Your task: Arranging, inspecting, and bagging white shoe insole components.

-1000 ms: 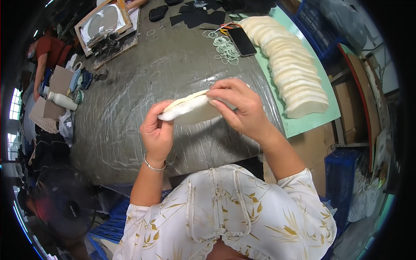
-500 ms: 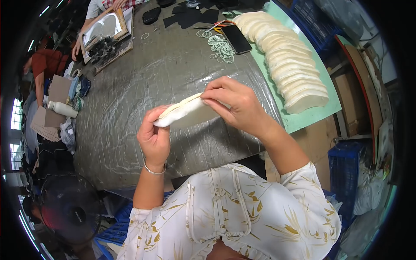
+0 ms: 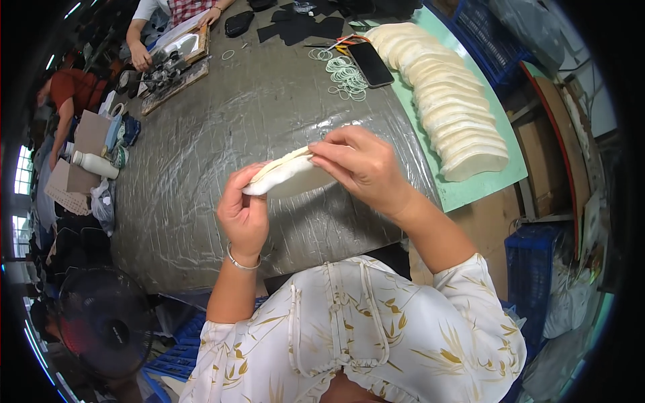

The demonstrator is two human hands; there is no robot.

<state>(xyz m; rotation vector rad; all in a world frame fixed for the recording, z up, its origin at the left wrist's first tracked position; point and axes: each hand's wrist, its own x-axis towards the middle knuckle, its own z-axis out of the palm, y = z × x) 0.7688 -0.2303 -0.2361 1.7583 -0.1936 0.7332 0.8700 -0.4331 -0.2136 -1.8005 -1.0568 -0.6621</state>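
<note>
A soft white padded piece (image 3: 289, 171) with a cream-coloured edge is stretched between my two hands above the table. Its left end is pinched between the thumb and fingers of my left hand (image 3: 242, 208), which wears a bracelet at the wrist. At the upper right, the thumb and fingertips of my right hand (image 3: 366, 164) grip the same cream edge. My right fingers hide that end of the piece. To the right, a long row of overlapping cream-white pads (image 3: 460, 111) of similar look lies on a pale green board (image 3: 460, 195).
Beyond my hands lie a black phone (image 3: 370, 65), pale green rings (image 3: 347, 80) and an orange-handled tool (image 3: 344, 47). A co-worker's hand (image 3: 140, 56) rests by a clamped frame (image 3: 191, 46) at the far left. A white bottle (image 3: 96, 165) and a fan (image 3: 107, 329) stand left.
The co-worker's frame, tilted up before, now lies lower, and that person's hands have shifted. My hands keep their pinch on the padded piece, with only a slight shift.
</note>
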